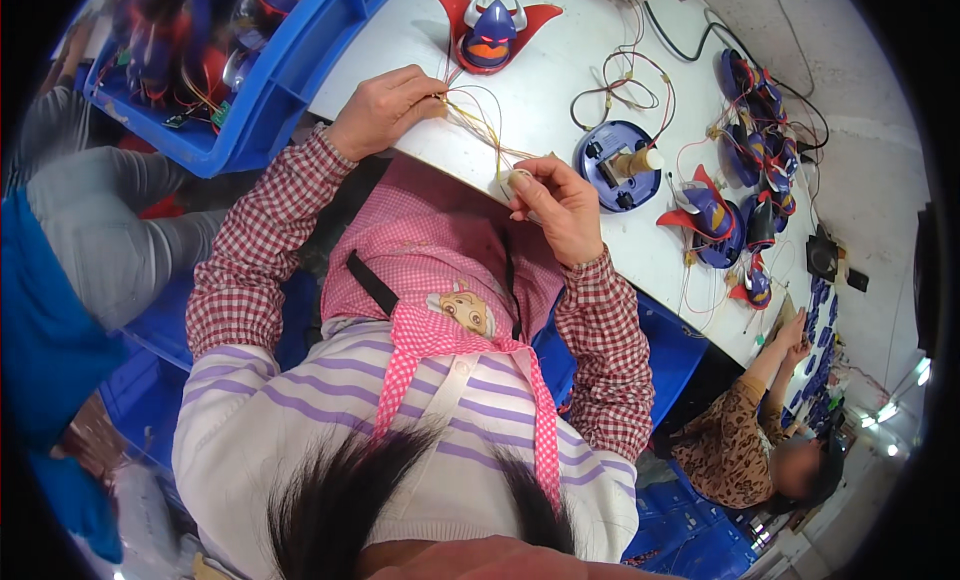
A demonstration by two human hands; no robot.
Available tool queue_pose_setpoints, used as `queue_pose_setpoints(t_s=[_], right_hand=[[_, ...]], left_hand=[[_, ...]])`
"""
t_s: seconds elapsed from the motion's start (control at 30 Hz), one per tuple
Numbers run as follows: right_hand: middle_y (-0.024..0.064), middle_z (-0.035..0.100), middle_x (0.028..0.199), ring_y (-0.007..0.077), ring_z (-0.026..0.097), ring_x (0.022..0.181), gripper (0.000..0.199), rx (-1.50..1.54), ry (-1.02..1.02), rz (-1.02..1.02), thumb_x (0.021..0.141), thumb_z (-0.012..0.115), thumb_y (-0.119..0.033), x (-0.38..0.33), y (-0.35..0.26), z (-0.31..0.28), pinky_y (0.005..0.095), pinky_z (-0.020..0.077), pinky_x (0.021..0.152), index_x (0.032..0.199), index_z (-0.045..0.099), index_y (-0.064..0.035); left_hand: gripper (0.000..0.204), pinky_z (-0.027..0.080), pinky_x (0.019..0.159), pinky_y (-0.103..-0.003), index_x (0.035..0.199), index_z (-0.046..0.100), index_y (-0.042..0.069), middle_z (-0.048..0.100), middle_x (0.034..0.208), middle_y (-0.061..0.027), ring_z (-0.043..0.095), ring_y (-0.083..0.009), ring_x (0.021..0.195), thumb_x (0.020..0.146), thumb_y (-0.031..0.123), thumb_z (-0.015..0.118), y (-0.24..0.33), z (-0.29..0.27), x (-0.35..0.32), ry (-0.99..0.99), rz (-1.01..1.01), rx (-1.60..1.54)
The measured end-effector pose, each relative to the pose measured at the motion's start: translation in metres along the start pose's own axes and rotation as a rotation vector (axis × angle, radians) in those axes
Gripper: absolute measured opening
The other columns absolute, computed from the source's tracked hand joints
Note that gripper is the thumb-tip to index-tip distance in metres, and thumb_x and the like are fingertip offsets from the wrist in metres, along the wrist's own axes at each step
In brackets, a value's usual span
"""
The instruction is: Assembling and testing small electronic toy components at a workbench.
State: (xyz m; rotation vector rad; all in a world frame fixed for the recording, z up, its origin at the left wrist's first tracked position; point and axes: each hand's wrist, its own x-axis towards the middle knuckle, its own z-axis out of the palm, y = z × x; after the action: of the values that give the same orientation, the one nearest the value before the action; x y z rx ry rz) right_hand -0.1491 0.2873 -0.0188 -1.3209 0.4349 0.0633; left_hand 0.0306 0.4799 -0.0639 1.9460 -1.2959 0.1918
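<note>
My left hand (390, 108) is closed at the table's front edge, its fingertips pinching a bundle of thin yellow, red and white wires (480, 130). The wires run right to my right hand (558, 202), which grips a small pale round piece (519, 179) between thumb and fingers; its exact kind cannot be made out. Beyond my left hand sits a purple toy head (492, 38) with silver horns and a red collar, wires trailing from it. Just right of my right hand lies a round purple housing (622, 195) with a beige cylinder standing on it.
A blue crate (290, 65) full of toy parts stands at the left. Several more toy heads (712, 215) line the white table (560, 90) on the right, with loose cables (640, 80) behind the housing. Another person (745, 430) works farther right; someone in grey trousers is at left.
</note>
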Motion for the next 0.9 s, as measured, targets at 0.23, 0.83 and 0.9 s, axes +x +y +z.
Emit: queue_pose_setpoints(t_s=[0.23,0.83,0.9], right_hand=[[0.0087,0.059,0.084,0.0144,0.056,0.067,0.019,-0.602,0.106,-0.506,0.083,0.062,-0.002,-0.004,0.013,0.011,0.0223,0.0479,0.060,0.101,0.059,0.0015],[0.0085,0.059,0.097,0.0213,0.058,0.072,0.028,-1.110,0.108,-0.655,0.079,0.060,0.000,0.003,0.002,-0.019,0.0273,0.0466,0.062,0.107,0.060,-0.0031],[0.0081,0.059,0.097,0.0211,0.057,0.071,0.028,-1.128,0.065,-0.676,0.079,0.060,0.000,0.007,0.004,-0.018,0.0271,0.0463,0.061,0.107,0.059,-0.0029]], left_hand=[[0.036,0.047,0.059,-0.020,0.122,0.047,0.000,0.058,0.100,-0.0120,0.056,-0.0153,0.069,0.089,0.009,0.057,0.081,-0.006,-0.038,0.152,-0.582,-0.445],[0.023,0.049,0.056,-0.019,0.112,0.049,0.000,0.058,0.096,-0.0118,0.060,-0.0130,0.071,0.093,0.014,0.051,0.120,0.022,-0.042,0.007,-1.095,-1.380],[0.022,0.049,0.056,-0.018,0.111,0.049,0.001,0.059,0.095,-0.0115,0.060,-0.0125,0.071,0.094,0.014,0.052,0.123,0.022,-0.040,0.025,-1.084,-1.315]])
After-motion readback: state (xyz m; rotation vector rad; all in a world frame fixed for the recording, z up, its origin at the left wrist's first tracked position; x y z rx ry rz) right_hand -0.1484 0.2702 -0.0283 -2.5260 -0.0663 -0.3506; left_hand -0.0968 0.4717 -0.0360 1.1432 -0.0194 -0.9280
